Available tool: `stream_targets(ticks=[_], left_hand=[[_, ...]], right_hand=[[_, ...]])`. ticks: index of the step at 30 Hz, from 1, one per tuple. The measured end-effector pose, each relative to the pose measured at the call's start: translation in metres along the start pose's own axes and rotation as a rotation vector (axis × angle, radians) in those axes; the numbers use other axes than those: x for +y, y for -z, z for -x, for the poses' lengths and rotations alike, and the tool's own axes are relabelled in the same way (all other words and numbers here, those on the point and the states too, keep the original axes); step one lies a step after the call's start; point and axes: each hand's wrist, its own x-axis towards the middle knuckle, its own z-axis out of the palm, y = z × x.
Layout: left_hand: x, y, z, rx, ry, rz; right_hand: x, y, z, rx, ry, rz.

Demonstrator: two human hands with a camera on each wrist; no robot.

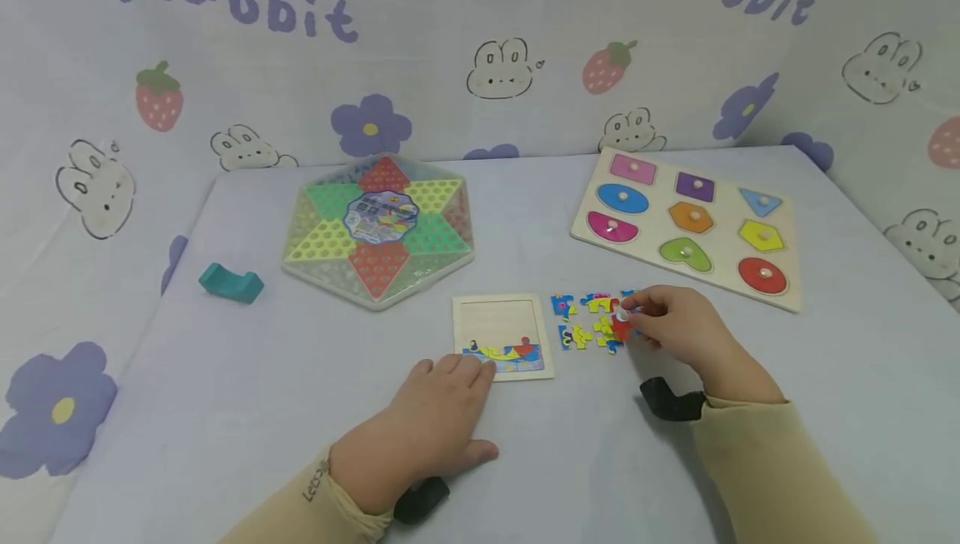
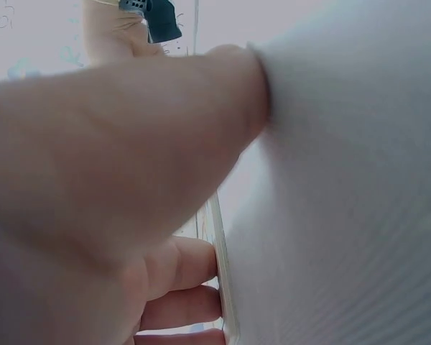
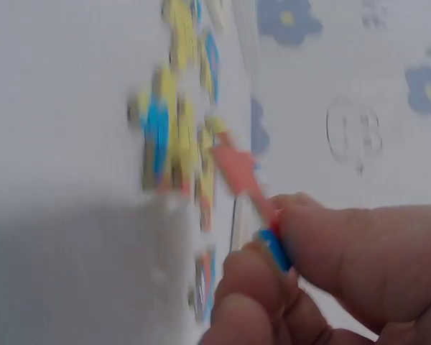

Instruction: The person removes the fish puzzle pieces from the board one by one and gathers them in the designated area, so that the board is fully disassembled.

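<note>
My left hand (image 1: 435,419) lies palm down, fingertips on the near left edge of a small wooden puzzle tray (image 1: 498,300). Fitted picture pieces (image 1: 517,352) fill the tray's near part; bare wood shows above them. In the left wrist view the fingers (image 2: 179,309) are stretched out against the tray's edge. To the right of the tray, my right hand (image 1: 678,327) pinches a red and blue jigsaw piece (image 3: 235,167) between thumb and fingers, held up over several loose jigsaw pieces (image 1: 577,337). The right wrist view is blurred.
A hexagonal Chinese checkers board (image 1: 431,232) lies behind to the left, with a teal arched block (image 1: 231,284) beyond its left side. A wooden shape board with knobbed pieces (image 1: 720,236) lies at the back right. Printed cloth (image 1: 420,52) hangs behind the table.
</note>
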Motion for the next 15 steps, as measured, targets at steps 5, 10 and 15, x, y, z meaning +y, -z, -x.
stream_targets(ticks=[5, 10, 15], left_hand=[[0.0, 0.0, 0.002, 0.016, 0.001, -0.003], [0.0, -0.001, 0.002, 0.027, -0.003, -0.003], [0.0, -0.002, 0.001, 0.015, -0.003, -0.001]], right_hand=[[0.011, 0.009, 0.0, 0.002, -0.065, 0.007], [0.016, 0.009, -0.004, 0.025, -0.102, 0.04], [0.02, 0.005, -0.008, 0.06, -0.123, 0.107]])
